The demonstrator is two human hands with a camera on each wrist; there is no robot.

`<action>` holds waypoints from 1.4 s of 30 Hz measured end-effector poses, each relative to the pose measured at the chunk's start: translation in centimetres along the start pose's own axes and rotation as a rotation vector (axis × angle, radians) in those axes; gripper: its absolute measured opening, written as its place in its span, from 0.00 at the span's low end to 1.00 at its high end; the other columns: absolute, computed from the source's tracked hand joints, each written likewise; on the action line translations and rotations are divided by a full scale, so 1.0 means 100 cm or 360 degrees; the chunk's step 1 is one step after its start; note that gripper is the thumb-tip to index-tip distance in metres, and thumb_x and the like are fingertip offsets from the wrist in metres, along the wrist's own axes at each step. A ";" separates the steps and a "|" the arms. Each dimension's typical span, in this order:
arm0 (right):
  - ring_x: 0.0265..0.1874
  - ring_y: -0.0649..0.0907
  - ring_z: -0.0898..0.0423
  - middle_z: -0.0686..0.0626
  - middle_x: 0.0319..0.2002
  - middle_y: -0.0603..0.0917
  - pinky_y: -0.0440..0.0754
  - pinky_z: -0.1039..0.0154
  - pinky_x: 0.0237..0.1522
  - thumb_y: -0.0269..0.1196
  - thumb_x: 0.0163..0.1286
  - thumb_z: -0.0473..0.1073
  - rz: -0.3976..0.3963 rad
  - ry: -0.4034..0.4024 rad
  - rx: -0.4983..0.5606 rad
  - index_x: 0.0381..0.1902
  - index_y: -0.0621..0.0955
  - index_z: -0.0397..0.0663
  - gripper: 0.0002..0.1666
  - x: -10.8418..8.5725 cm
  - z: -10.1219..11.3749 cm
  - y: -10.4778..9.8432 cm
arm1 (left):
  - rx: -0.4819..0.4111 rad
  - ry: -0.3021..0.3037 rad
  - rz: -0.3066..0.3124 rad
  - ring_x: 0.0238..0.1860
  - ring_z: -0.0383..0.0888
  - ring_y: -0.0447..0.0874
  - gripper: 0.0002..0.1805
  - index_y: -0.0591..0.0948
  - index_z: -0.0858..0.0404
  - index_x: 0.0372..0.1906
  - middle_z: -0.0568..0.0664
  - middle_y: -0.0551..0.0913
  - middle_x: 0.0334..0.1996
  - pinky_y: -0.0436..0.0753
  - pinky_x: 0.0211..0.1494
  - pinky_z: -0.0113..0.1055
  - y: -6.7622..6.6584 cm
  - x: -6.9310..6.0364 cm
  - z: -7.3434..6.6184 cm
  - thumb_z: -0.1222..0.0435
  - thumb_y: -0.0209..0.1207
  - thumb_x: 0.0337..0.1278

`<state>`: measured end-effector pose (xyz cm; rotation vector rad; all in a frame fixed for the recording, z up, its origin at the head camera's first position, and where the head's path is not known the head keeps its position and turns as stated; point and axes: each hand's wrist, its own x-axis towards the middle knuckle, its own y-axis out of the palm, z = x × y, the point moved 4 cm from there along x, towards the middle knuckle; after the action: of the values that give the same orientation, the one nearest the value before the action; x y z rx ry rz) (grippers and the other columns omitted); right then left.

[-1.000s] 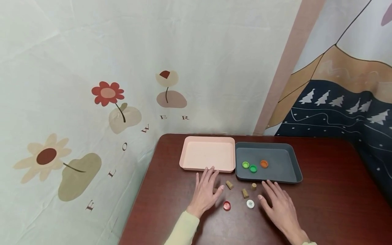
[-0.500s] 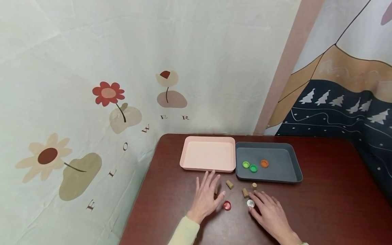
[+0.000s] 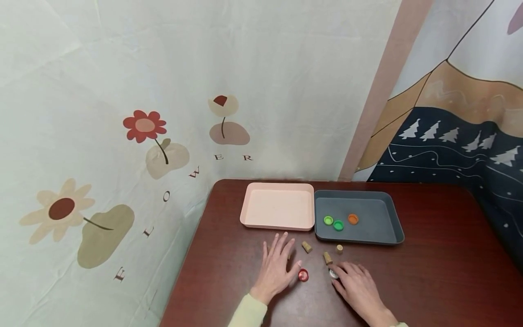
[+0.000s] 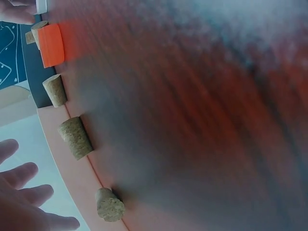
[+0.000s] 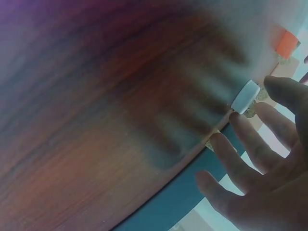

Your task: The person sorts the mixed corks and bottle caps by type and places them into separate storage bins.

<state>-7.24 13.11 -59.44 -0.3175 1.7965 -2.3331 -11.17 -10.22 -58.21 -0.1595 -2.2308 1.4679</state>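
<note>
Right hand (image 3: 357,288): head view; it has just come in from the right to the white cap (image 3: 333,274) on the table (image 3: 441,254), which looks like the piece now being dealt with
Left hand (image 3: 274,272): spread wide, holding nothing, thumb near the red cap (image 3: 303,275)
Corks (image 4: 76,138): left wrist view; loose near the front edges of the pink tray (image 3: 277,206) and dark tray (image 3: 376,218)
White cap: right wrist view; thumb and fingers about it, whether gripped I can't tell

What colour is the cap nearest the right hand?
White; the cap shows best in the right wrist view.
</note>
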 end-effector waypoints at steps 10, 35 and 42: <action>0.46 0.85 0.48 0.54 0.40 0.83 0.79 0.37 0.54 0.80 0.57 0.45 -0.0073 -0.0046 -0.0013 0.48 0.87 0.54 0.20 0.000 -0.001 0.002 | -0.0009 0.0035 -0.0038 0.76 0.60 0.65 0.33 0.77 0.58 0.69 0.55 0.70 0.75 0.64 0.69 0.72 0.001 0.003 -0.004 0.48 0.60 0.63; 0.46 0.85 0.45 0.50 0.42 0.84 0.81 0.39 0.49 0.81 0.54 0.41 -0.0305 0.0041 0.0110 0.47 0.88 0.50 0.22 -0.007 -0.015 -0.017 | 0.0321 0.0040 0.0353 0.80 0.61 0.54 0.40 0.68 0.52 0.79 0.53 0.57 0.82 0.59 0.68 0.77 0.031 0.042 -0.055 0.36 0.50 0.70; 0.45 0.85 0.42 0.46 0.41 0.85 0.83 0.37 0.41 0.82 0.49 0.35 -0.0639 0.0013 0.0210 0.48 0.89 0.46 0.26 -0.007 -0.026 -0.032 | 0.0384 0.0009 0.0356 0.80 0.61 0.55 0.40 0.69 0.51 0.78 0.53 0.59 0.81 0.59 0.68 0.77 0.039 0.048 -0.060 0.35 0.51 0.68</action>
<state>-7.28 16.48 -57.06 -0.7066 1.6982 -2.7032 -13.41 -1.87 -58.21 -0.3432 -2.0627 1.8375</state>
